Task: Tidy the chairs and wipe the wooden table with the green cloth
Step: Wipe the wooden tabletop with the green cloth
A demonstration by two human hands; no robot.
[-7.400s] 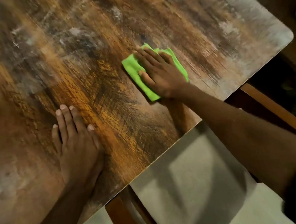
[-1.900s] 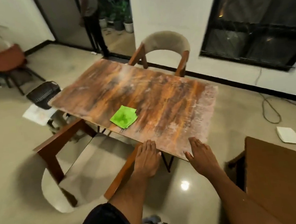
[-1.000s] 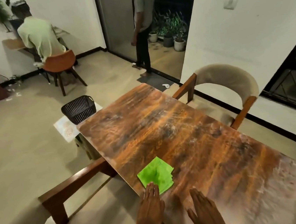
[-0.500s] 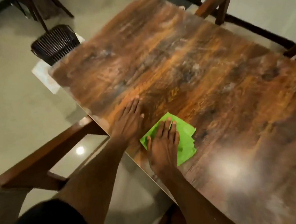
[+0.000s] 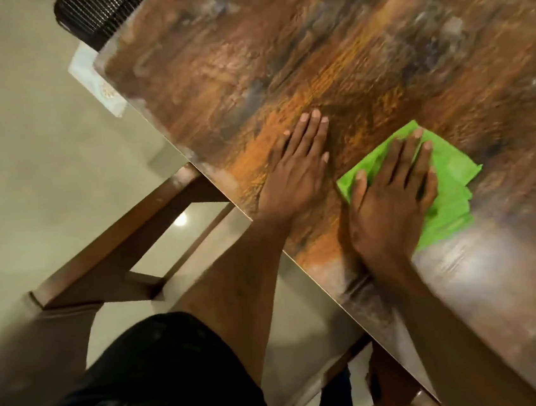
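We're right over the wooden desk (image 5: 376, 46), looking down along its near edge. Our right hand (image 5: 392, 203) lies flat on the green cloth (image 5: 450, 183), fingers straight and spread, palm pressing it onto the wood; nothing is curled round the fabric. The cloth sits folded, its layers fanning out past our fingertips on the right side, close to the desk's near edge. Just beside it, our left hand (image 5: 296, 170) rests palm-down on the bare wood, fingers straight and together, holding nothing. The two hands sit near each other but apart, the left clear of the cloth.

Below the edge we catch the chair (image 5: 116, 251), its brown wooden frame angled in under the desk and its pale padded back curving at the lower left. Our dark sleeve (image 5: 152, 373) fills the bottom of the view. Up at the top left a black slatted basket (image 5: 101, 12) pokes out from behind the desk's far corner, with a pale sheet (image 5: 95, 78) lying on the floor under it. A glare spot gleams on the pale floor (image 5: 22, 146) between the chair's rails.
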